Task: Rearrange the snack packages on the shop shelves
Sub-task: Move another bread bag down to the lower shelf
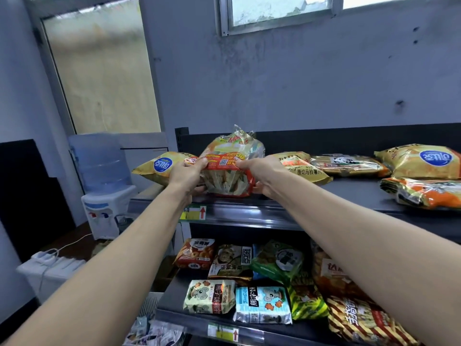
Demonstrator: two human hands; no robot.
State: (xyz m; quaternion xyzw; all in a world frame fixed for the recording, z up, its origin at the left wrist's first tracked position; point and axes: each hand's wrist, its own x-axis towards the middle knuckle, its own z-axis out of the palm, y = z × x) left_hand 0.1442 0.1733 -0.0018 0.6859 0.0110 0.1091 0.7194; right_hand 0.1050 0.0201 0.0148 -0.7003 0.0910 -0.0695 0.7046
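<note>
While it stands in the centre of the frame at the front of the top shelf (331, 193), the clear bag (228, 171) is held from both sides, probably because it is bulky and soft and would slump under a one-handed grip. The left hand (185, 176) grips its left side, thumb on the red band and fingers curled under the edge. The right hand (262, 174) pinches the right end of that band, its lower fingers curled round the bag's bottom corner. The gathered top points up and toward the wall; whether the base rests on the shelf or hangs just above it cannot be told.

The bag sits between a yellow bag (159, 166) just to its left and a chip bag (303, 168) just to its right, both lying flat. The gap between them looks like the slot being filled, so this is judged a placing or straightening step. Further right, more packs (349, 164) lie flat along the same shelf.

At the lower centre of the frame, the lower shelf (174, 293) carries small packs (210, 297), some overlapping. A water dispenser (104, 186) stands at the left, off the shelving.
</note>
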